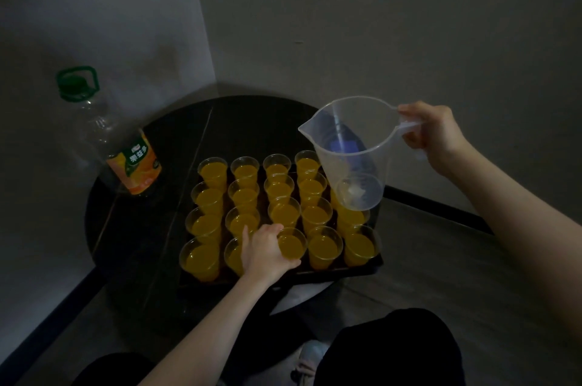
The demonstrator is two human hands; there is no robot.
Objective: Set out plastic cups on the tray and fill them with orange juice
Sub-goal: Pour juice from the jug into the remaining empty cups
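Observation:
A dark tray [340, 272] on the round black table holds several clear plastic cups [318, 215], all filled with orange juice. My left hand [266, 251] grips one cup in the front row [291, 245], fingers curled round its side. My right hand [431, 133] holds the handle of a clear plastic measuring jug [352, 149] in the air above the tray's right side. The jug looks empty and tilts with its spout toward the left.
A large, nearly empty juice bottle [126, 152] with a green cap and handle stands on the table's left side. The table [151, 228] sits in a wall corner. My dark-clad knees [387, 351] are just below the table's near edge.

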